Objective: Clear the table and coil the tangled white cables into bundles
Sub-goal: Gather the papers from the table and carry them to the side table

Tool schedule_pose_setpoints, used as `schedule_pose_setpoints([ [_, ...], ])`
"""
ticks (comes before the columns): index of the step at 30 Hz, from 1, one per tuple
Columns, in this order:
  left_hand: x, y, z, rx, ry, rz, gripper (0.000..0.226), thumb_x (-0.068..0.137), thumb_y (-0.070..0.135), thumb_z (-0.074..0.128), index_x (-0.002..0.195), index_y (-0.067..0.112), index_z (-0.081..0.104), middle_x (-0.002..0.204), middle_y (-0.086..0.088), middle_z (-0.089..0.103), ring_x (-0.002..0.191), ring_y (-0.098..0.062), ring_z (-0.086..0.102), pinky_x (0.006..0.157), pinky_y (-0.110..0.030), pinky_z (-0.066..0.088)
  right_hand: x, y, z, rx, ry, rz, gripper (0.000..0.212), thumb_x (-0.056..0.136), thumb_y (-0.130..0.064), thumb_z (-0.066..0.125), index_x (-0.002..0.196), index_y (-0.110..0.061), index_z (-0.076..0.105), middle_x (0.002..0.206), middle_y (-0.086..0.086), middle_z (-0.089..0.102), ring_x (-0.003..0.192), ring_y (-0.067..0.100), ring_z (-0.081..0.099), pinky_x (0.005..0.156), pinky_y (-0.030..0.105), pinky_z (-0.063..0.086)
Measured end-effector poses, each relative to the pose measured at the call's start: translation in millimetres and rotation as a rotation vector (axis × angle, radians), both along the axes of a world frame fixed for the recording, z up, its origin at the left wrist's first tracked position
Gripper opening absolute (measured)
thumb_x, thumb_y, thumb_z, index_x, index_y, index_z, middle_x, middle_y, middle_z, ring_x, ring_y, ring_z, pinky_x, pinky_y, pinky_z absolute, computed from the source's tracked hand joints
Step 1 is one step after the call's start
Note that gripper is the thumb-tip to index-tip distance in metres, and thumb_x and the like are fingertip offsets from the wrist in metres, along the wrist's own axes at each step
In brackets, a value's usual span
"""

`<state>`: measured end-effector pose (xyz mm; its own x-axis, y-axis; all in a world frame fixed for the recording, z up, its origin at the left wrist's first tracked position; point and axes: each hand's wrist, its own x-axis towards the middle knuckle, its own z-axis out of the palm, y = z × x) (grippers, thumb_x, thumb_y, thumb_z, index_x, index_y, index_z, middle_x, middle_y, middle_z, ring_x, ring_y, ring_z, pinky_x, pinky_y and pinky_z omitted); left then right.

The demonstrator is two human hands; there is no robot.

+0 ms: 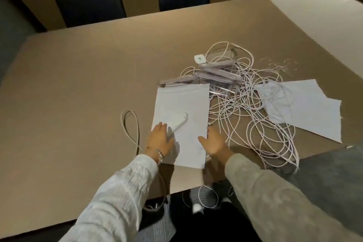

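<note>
Resting near the front edge of the brown desk (78,76), both hands frame a white pouch (180,108) that lies flat. The left hand (160,139) lies on the pouch's lower left corner with its fingers (160,126) straight and spread, the tips just beside a small white plastic piece (177,121) that sits on the pouch. The right hand (213,142) is at the pouch's right edge, palm turned inward, fingers loosely open and holding nothing; whether it touches the pouch edge is hard to tell.

Just right of the pouch sprawls the tangle of white cables (255,116), its loops reaching from mid-desk to the front edge, some strands hanging over it. Among the far loops lie clear plastic packets (218,76) and a white charger block (199,59). A torn white sheet (310,106) lies to the right, partly under the cables. One separate cable loop (129,125) rests left of the pouch. Dark chairs (88,4) stand beyond the desk.
</note>
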<state>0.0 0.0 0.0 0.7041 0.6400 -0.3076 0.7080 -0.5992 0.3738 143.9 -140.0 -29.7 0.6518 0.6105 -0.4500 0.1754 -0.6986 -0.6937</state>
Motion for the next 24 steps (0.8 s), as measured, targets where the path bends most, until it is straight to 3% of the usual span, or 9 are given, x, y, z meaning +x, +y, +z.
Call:
schedule_pose_setpoints([
  [2,-4,9,-9,-0.032,0.002,0.048,0.041,0.09,0.022,0.06,0.126,0.004,0.048,0.127,-0.015,0.052,0.115,-0.033,0.053,0.095,-0.036,0.043,2,9,-12,0.035,0.002,-0.063,0.053,0.082,-0.027,0.065,0.124,0.0,0.048,0.122,0.018,0.059,0.113,0.037,0.056,0.096,0.043,0.046],
  [5,-14,16,-20,-0.072,0.057,0.117,0.026,0.087,0.017,0.06,0.109,0.006,0.053,0.113,-0.012,0.056,0.101,-0.031,0.057,0.085,-0.035,0.048,4,21,-16,-0.033,0.092,-0.215,0.048,0.08,-0.02,0.071,0.113,0.008,0.052,0.11,0.021,0.064,0.103,0.037,0.062,0.073,0.03,0.05],
  [7,-14,21,-25,-0.052,0.07,0.138,0.03,0.087,0.02,0.062,0.112,0.007,0.053,0.116,-0.011,0.056,0.103,-0.029,0.054,0.084,-0.034,0.046,7,28,-14,-0.08,0.124,-0.331,0.048,0.083,-0.02,0.07,0.118,0.006,0.051,0.115,0.016,0.061,0.107,0.033,0.06,0.081,0.032,0.05],
  [9,-13,27,-28,0.015,0.077,0.142,0.049,0.087,0.027,0.065,0.13,0.009,0.049,0.126,-0.011,0.054,0.114,-0.029,0.051,0.093,-0.035,0.045,10,32,-15,-0.069,0.195,-0.397,0.048,0.082,-0.023,0.072,0.118,0.002,0.053,0.117,0.013,0.062,0.105,0.031,0.06,0.084,0.035,0.051],
  [12,-10,35,-33,0.042,0.11,0.148,0.064,0.088,0.036,0.064,0.143,0.014,0.04,0.134,-0.008,0.051,0.125,-0.028,0.044,0.103,-0.037,0.041,10,42,-15,-0.037,0.224,-0.34,0.045,0.082,-0.026,0.071,0.119,-0.003,0.058,0.117,0.009,0.064,0.106,0.029,0.061,0.086,0.035,0.05],
  [15,-3,40,-37,0.087,0.174,0.132,0.055,0.087,0.044,0.064,0.132,0.017,0.05,0.127,-0.005,0.054,0.122,-0.025,0.042,0.099,-0.035,0.04,10,51,-15,-0.032,0.199,-0.254,0.038,0.088,-0.021,0.063,0.122,-0.007,0.057,0.122,0.006,0.061,0.113,0.03,0.057,0.096,0.038,0.047],
  [18,-1,42,-35,0.129,0.186,0.141,0.043,0.083,0.047,0.066,0.112,0.016,0.057,0.114,-0.004,0.056,0.114,-0.025,0.047,0.091,-0.035,0.043,15,54,-12,-0.062,0.086,-0.185,0.029,0.09,-0.011,0.056,0.117,-0.002,0.059,0.121,0.016,0.061,0.112,0.034,0.056,0.09,0.033,0.044],
  [20,-4,46,-33,0.126,0.185,0.223,0.043,0.083,0.045,0.066,0.112,0.014,0.057,0.113,-0.006,0.056,0.112,-0.027,0.048,0.088,-0.036,0.045,19,51,-6,-0.042,0.037,-0.187,0.024,0.09,-0.007,0.054,0.112,0.001,0.06,0.117,0.018,0.061,0.107,0.034,0.057,0.081,0.03,0.044],
  [24,-6,49,-26,0.146,0.27,0.414,0.047,0.087,0.038,0.062,0.121,0.007,0.053,0.121,-0.014,0.054,0.116,-0.033,0.046,0.09,-0.039,0.043,37,31,3,0.01,-0.023,-0.211,0.023,0.093,-0.01,0.054,0.114,-0.001,0.058,0.114,0.016,0.061,0.099,0.028,0.057,0.081,0.03,0.043],
])
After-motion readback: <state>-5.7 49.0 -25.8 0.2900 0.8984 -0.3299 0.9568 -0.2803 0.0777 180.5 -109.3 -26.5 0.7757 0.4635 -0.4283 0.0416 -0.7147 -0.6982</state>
